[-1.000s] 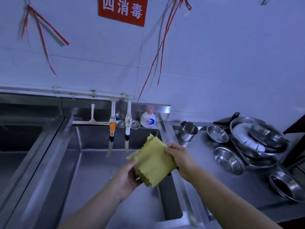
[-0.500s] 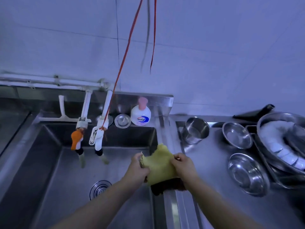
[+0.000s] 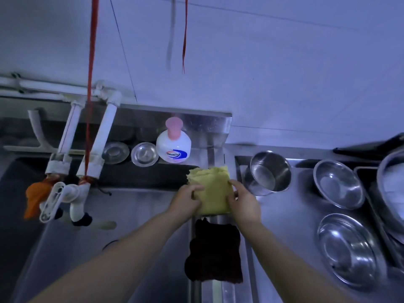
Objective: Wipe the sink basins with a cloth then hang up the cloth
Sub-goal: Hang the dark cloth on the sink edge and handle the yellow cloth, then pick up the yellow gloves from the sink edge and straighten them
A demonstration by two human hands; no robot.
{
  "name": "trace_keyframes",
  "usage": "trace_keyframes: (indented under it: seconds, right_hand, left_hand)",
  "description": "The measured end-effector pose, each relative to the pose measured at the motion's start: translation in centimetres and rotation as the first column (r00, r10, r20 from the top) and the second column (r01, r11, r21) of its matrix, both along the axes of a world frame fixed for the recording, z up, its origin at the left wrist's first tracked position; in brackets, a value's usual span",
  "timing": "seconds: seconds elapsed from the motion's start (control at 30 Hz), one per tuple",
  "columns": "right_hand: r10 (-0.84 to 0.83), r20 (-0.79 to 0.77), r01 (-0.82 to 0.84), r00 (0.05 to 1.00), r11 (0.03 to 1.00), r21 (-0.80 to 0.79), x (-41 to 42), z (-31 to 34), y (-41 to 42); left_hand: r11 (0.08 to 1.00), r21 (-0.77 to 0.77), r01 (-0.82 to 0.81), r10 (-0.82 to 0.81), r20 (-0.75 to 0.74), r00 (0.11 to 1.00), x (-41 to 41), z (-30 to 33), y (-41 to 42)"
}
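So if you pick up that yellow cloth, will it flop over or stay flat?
Probably flop. The yellow cloth already drapes over the sink edge, and its far end is rumpled. It looks thin, so likely light. The left hand and right hand hold its sides, which may keep it spread.

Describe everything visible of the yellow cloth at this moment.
The yellow cloth looks like soft, textured fabric, folded into a rough rectangle with a rumpled far edge. It lies over the sink's right rim, beside the counter. The left hand and right hand hold its two sides. Its near edge meets a dark cloth draped over the same rim.
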State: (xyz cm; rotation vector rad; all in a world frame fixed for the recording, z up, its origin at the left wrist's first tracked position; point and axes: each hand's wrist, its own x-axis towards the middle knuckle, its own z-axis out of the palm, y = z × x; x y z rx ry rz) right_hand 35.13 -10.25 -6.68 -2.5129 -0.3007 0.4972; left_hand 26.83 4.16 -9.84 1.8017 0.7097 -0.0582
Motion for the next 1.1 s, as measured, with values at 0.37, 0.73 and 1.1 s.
trace_keyframes:
  seconds: [0.37, 0.73, 1.1]
  right_hand:
    - [0.135, 0.043, -0.129, 0.990, 0.985, -0.119, 0.2, -1.3, -1.3]
    - [0.411, 0.446, -0.324, 0.795, 0.910, -0.261, -4.1, 2.1, 0.6]
    - [0.812, 0.240, -0.622, 0.533, 0.568, -0.540, -18.5, 4.3, 7.3]
  left_hand:
    - [1.000, 0.024, -0.009, 0.010, -0.011, 1.000, -0.5, -1.4, -0.8]
    - [0.930, 0.352, 0.103, -0.072, -0.101, 0.992, -6.6, 2.3, 1.1]
    - [0.771, 0.566, 0.293, -0.141, -0.298, 0.944, -23.0, 4.6, 4.3]
